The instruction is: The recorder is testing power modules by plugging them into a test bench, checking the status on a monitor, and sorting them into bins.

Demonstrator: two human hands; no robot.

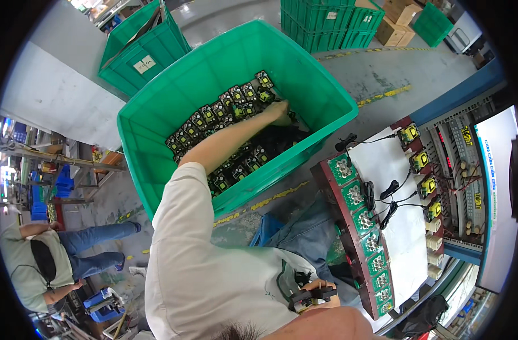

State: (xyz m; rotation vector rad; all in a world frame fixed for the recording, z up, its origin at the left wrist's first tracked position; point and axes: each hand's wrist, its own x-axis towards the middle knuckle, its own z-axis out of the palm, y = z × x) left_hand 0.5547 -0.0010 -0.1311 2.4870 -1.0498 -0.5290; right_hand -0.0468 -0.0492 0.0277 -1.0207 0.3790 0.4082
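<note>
Inside a large green bin (174, 93), my left hand (278, 113) reaches down at the right end of a row of small circuit boards (218, 109) with yellow-wrapped parts. Its fingers are curled and partly hidden among the boards and black cables (281, 139), so what they grip does not show. Close to my body, my right hand (321, 285) is closed around a dark piece with a pale yellowish patch, too small to name. Black cables and more boards lie beneath my left forearm.
To the right stands a dark red fixture (351, 243) with round-contact green panels, a white sheet (403, 249), and several cabled boards (420, 161). A screen (497, 198) stands beyond. Green crates (315, 25) sit behind; another person (35, 266) is at the left.
</note>
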